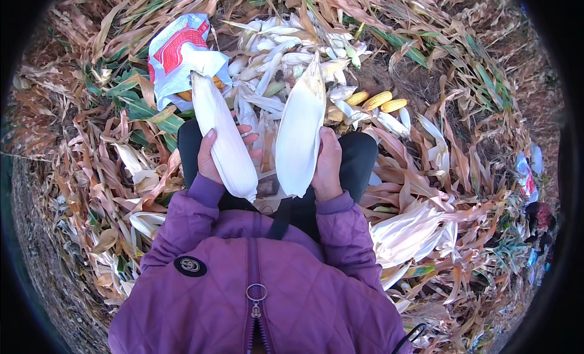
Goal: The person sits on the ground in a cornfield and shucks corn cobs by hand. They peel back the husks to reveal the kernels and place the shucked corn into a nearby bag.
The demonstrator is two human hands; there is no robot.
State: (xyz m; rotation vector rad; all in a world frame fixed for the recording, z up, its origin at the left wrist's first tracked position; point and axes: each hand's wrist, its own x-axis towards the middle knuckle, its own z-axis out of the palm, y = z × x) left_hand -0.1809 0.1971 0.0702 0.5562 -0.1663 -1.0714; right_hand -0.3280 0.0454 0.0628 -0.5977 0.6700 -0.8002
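Observation:
My left hand (209, 157) holds a long maize ear in its pale husk (223, 137), thumb along one side and fingertips showing past the other. A second pale, husk-covered ear (300, 130) is in my right hand (329, 164), its pointed brownish tip upward; the right fingers are mostly hidden behind it. Both ears are held apart above my lap, their blunt ends towards me. Just beyond the left ear stands a white and red woven plastic sack (180, 53), its mouth facing me with yellow maize (185, 95) inside.
A heap of pale husks (278, 48) lies ahead. Several husked yellow ears (378, 100) rest right of it, near bare soil (401, 78). Dry leaves and stalks (406, 171) surround me. Another white and red sack (527, 178) lies far right, near an unclear dark and red shape (542, 217).

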